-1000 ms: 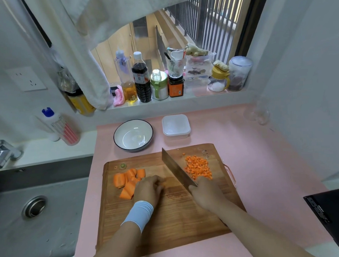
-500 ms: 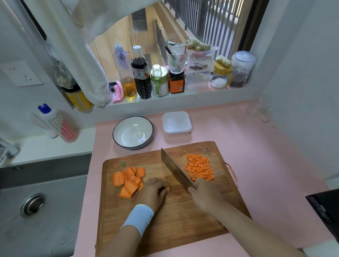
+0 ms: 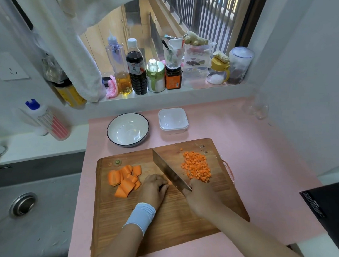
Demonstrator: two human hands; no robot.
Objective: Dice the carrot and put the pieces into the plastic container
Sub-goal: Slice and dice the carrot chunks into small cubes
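A wooden cutting board (image 3: 168,220) lies on the pink counter. Large carrot chunks (image 3: 124,178) are piled on its left part, and a heap of diced carrot (image 3: 197,168) lies on its right part. My right hand (image 3: 201,197) grips the handle of a cleaver (image 3: 169,171), whose blade stands on the board between the two piles. My left hand (image 3: 153,189), fingers curled, holds down a carrot piece mostly hidden beneath them, right beside the blade. The white plastic container (image 3: 173,120) stands beyond the board with nothing in it.
A white bowl with a dark rim (image 3: 128,129) sits left of the container. Bottles and jars (image 3: 136,71) line the window sill behind. The steel sink (image 3: 25,206) is at the left, and a black object (image 3: 329,209) lies at the right edge.
The cleaver and my left hand stay at the same spot on the board, with small shifts of the blade as it cuts. The carrot piles have not moved.
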